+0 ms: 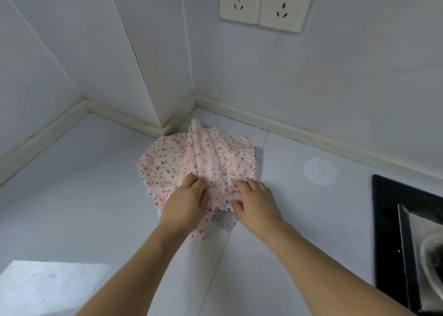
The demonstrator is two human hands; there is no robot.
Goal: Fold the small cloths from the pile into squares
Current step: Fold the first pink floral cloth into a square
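Top cloth [208,157], soft speckled pink fabric with zigzag edges, bunched lengthwise toward the wall corner; left hand [185,200] and right hand [254,202] pinch its near end on the desk [96,184].

- The pile of cloths [191,162] lies on the counter [84,196], near its far corner where the walls meet.
- Both hands rest on the pile's near edge: the left hand [185,202] left, the right hand [255,202] right.
- A stove [388,220] sits at the counter's right edge.
- Two sockets [263,4] are on the far wall, above the pile.
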